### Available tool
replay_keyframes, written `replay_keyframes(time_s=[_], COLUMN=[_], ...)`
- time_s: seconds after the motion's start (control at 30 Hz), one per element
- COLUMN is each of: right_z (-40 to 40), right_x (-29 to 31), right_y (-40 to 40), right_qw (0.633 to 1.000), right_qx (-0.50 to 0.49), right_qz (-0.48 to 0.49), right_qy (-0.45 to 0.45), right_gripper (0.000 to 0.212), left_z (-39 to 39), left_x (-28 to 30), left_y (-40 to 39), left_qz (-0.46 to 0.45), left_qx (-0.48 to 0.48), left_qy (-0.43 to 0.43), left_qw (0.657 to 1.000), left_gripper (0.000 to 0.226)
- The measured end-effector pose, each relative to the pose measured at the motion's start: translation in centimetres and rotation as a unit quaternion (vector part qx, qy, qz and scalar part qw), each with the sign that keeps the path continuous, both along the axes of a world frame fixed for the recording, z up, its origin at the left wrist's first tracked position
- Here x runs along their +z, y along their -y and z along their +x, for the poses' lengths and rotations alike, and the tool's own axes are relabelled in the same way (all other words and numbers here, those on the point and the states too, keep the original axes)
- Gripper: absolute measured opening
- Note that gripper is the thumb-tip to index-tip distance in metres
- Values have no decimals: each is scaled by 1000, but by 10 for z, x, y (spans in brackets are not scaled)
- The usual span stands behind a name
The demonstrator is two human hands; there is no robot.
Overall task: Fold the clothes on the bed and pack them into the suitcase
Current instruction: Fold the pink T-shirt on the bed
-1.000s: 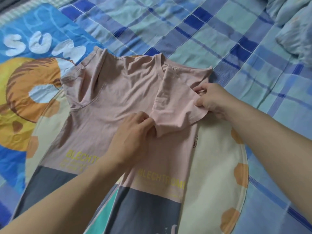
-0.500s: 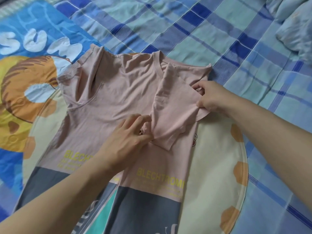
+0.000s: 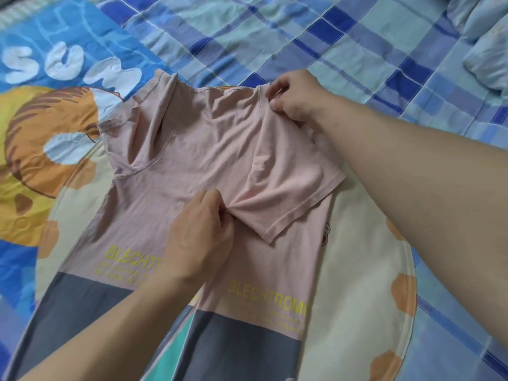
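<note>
A pink T-shirt [image 3: 198, 149] with yellow lettering and a grey lower band lies spread on the bed, its right side folded inward. The right sleeve [image 3: 291, 188] lies turned over onto the chest. My left hand [image 3: 200, 237] pinches a bunch of pink fabric at the inner edge of that sleeve. Near the collar, my right hand [image 3: 297, 97] pinches the shoulder seam at the shirt's top edge. No suitcase is in view.
Under the shirt lies a cartoon-print blanket [image 3: 44, 127] in blue, orange and cream. A blue checked sheet [image 3: 343, 45] covers the bed beyond it. Bunched pale blue bedding [image 3: 486, 42] sits at the top right corner.
My right hand has let go of the folded sleeve's outer edge and moved up to the shoulder by the collar. My left hand has closed on the fabric at the sleeve's inner edge.
</note>
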State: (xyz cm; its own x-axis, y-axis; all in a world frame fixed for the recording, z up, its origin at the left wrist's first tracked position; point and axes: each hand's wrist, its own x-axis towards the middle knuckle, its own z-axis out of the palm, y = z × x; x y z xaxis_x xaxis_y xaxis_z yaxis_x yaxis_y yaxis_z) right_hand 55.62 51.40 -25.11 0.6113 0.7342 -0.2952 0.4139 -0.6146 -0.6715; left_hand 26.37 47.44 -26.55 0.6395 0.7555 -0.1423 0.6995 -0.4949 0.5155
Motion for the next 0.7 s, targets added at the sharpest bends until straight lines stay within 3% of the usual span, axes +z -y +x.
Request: replay_keyframes(time_s=[0.17,0.27,0.37,0.43,0.5,0.57,0.7], right_z=[-1,-10,-31,-43,-41,-30,0], right_x=[-20,-13,-7,-19,-39,-48,-36], right_y=[-3,14,55,79,87,81,40], right_qw=[999,988,940,909,913,942,974], right_qx=[-35,-45,48,171,239,198,104], right_qz=[34,87,175,184,83,-18,-40], right_qy=[18,121,291,331,321,270,198], right_gripper=[14,22,27,33,49,62,52], left_z=[4,2,13,29,43,49,46], left_x=[3,2,10,6,0,-5,-2], left_y=[5,5,15,25,33,30,11], left_qz=[2,74,160,150,114,83,31], left_qx=[-1,-27,-170,-241,-191,-69,58], left_qy=[-38,-33,25,15,-29,-61,-88], left_qw=[999,996,972,959,975,992,994], left_gripper=[10,19,48,54,53,44,29])
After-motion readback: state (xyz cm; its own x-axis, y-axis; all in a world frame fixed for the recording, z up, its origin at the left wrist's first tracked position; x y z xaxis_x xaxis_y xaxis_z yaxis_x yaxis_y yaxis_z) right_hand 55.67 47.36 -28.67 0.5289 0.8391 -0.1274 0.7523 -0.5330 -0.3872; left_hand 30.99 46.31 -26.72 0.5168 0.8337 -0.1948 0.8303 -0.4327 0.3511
